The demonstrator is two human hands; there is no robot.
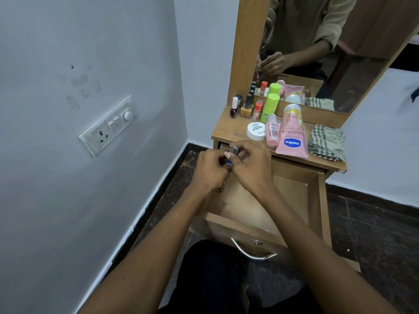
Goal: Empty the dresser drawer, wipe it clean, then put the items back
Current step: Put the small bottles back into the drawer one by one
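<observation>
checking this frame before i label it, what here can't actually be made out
Head view, the only one:
- Small blue-tipped item between the left hand and right hand: fingers cover most of it, so its kind is unclear.
- Open drawer: both forearms hide much of its floor, so whether it is empty is unclear.
- Labels on the nail polish bottles: too small to read.
- Checked cloth: folded, wet or dry unknowable.

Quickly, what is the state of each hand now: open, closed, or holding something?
Left hand: closed on a small blue item.
Right hand: fingers closed on the same item's upper part, over the open drawer.
</observation>
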